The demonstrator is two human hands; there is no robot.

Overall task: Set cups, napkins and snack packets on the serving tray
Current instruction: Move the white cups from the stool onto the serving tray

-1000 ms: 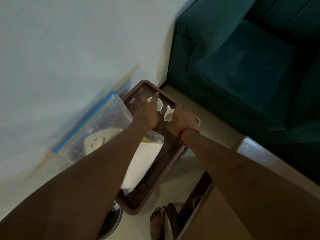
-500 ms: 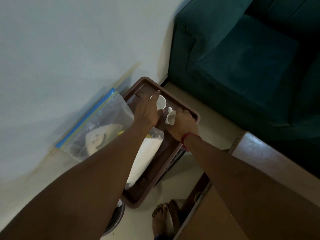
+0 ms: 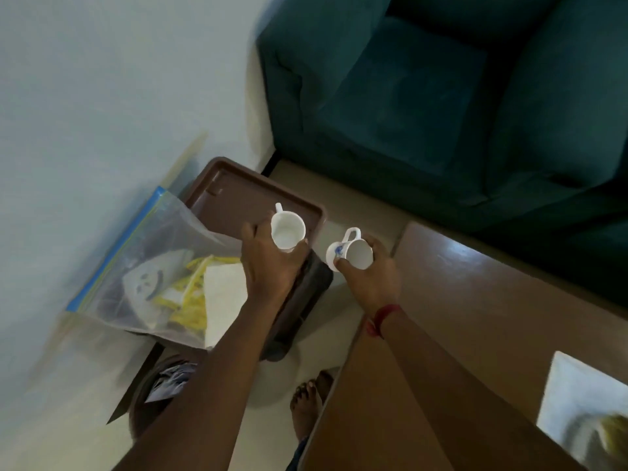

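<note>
Gripping a cup (image 3: pixel 288 231) each, left hand (image 3: pixel 270 263) hovers over the tray (image 3: pixel 238 192) at centre frame; right hand (image 3: pixel 370 277) pinches its tilted cup (image 3: pixel 350 254) beyond the tray's edge, where a slip would likely drop it.

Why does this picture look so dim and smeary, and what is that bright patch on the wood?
Head view: the room is dimly lit, so colours look murky. Motion blur smears the left side, around the zip bag and wall, while both cups, one in the left hand and one in the right hand, stay fairly sharp. The bright patch is glare on the glossy wooden table. The wide lens bends the edges.
</note>
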